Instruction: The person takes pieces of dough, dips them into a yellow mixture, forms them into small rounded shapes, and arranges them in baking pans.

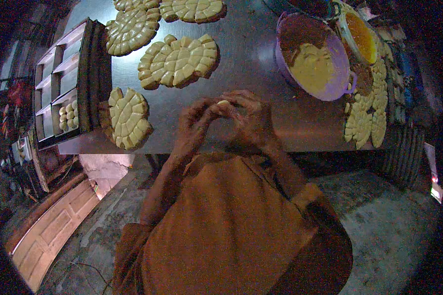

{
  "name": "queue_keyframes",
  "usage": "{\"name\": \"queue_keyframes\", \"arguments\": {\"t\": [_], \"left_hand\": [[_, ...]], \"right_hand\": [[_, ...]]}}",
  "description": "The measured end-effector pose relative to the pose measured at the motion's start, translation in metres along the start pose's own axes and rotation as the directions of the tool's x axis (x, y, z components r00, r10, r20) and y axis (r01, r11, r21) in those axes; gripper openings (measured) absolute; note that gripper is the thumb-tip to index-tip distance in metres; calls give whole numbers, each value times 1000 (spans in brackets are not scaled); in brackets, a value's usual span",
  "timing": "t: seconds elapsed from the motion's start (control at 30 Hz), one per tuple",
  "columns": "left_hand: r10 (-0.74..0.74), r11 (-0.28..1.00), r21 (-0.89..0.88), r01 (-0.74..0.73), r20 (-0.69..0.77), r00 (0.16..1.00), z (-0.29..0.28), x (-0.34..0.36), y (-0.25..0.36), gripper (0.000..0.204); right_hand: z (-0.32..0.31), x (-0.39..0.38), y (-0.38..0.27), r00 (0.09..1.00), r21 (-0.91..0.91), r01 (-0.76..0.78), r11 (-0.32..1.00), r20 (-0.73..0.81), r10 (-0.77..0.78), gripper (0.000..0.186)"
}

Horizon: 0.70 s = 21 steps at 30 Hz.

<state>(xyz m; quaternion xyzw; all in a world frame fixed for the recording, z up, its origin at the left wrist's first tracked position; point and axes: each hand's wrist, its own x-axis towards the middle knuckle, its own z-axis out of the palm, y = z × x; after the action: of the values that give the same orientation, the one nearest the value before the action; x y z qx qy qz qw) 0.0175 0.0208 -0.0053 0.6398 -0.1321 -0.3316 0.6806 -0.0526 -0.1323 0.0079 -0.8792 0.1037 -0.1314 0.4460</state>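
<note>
My left hand [196, 119] and my right hand [248, 118] meet over the front edge of a steel table [261, 59]. Between their fingertips they pinch a small pale yellow dough piece [223, 103]. On the table beyond lie flat clusters of cut dough pieces: one [178, 61] just behind my hands, one [128, 118] to my left at the table's edge, others [131, 29] farther back. A purple bowl [314, 58] with yellow dough and a dark filling stands to the right.
A dark baking tray with long compartments [64, 83] sits at the table's left end, a few dough balls in one slot. More dough pieces [366, 115] lie at the right, beside a bowl of orange liquid [360, 30]. A wooden panel [49, 231] lies on the concrete floor.
</note>
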Motion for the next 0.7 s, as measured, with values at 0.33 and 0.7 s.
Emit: {"name": "queue_keyframes", "arguments": {"t": [0.33, 0.7], "left_hand": [[-120, 993, 14, 120, -10, 993, 6, -8, -29, 19], [-181, 662, -702, 262, 190, 965, -9, -20, -69, 60]], "right_hand": [[-1, -19, 43, 905, 177, -367, 913, 295, 307, 11], [40, -55, 43, 842, 496, -539, 681, 341, 418, 31]]}}
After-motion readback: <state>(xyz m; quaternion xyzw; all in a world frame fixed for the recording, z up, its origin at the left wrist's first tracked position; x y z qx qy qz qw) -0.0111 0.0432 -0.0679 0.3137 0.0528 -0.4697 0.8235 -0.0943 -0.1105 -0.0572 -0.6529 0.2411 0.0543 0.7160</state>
